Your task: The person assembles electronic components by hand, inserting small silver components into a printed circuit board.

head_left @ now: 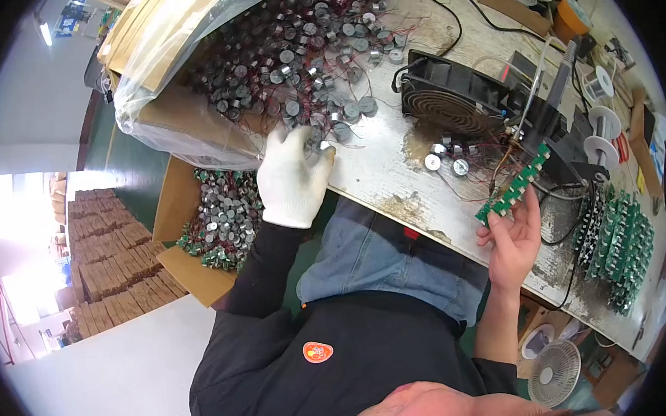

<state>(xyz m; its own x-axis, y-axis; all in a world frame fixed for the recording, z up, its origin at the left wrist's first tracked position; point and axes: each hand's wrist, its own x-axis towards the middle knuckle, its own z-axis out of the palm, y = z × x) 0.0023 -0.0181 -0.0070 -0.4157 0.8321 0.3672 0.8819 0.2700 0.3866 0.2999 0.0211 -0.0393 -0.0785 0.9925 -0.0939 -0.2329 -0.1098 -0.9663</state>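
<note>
My left hand point(291, 176), in a white glove, reaches to the near edge of a heap of small round metal buzzer-like parts point(294, 77) with thin red wires. Its thumb stands apart from the fingers, and nothing is plainly gripped; the fingertips are partly lost among the parts. Bare, my right hand point(514, 239) pinches the lower end of a narrow green circuit board strip point(516, 185), tilted up to the right over the bench's near edge. Left of that strip, a few loose round parts point(446, 161) with red wires lie on the bench.
A black fan point(452, 94) stands on the worn white bench point(380, 163), beside a metal stand point(561, 79). Several stacked green boards point(621, 244) occupy the right end, near wire spools point(602, 123). Below left is an open carton point(172, 195) of wired parts; plastic sheeting point(140, 105) borders the heap.
</note>
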